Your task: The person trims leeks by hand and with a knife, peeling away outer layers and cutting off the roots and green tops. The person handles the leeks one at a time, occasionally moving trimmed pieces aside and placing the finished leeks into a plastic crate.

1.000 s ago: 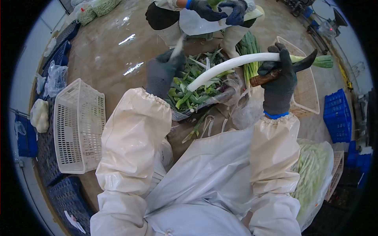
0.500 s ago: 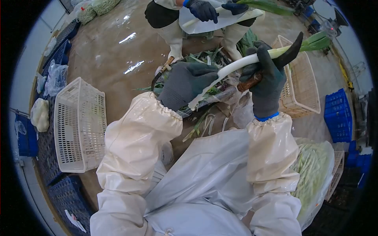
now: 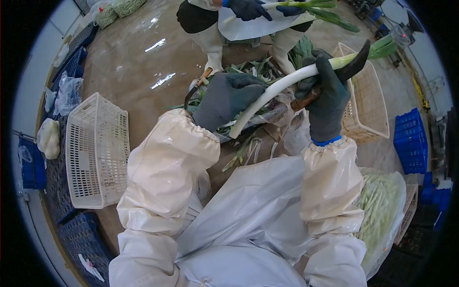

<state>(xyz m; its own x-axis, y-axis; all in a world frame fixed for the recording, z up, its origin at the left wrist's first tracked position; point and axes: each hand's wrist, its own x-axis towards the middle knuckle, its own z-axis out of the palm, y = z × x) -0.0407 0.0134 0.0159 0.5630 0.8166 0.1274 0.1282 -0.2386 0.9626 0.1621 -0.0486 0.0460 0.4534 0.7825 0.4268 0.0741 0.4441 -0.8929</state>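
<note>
My right hand (image 3: 327, 93), in a dark glove, is closed round a leek (image 3: 291, 79) and the wooden handle (image 3: 304, 100) of a curved knife (image 3: 355, 64), whose dark blade points up and right. The leek slants from its leafy top at upper right to its white end at lower left. My left hand (image 3: 228, 98) is closed, fingertips against the leek's white stalk; whether it grips anything is hidden. Below the hands lies a heap of leaf trimmings (image 3: 258, 69). Another curved blade with a wooden handle (image 3: 204, 75) shows beside my left hand.
Opposite, a co-worker's gloved hands (image 3: 247, 9) hold another leek (image 3: 315, 5). A white crate (image 3: 98, 153) stands left, another crate (image 3: 366, 103) right. A bag of stalks (image 3: 380, 215) lies lower right. Blue crates (image 3: 410, 141) stand far right.
The ragged strip at the leek's lower end no longer shows; that end now looks smooth. My hands have barely shifted. The co-worker's leek has moved.
</note>
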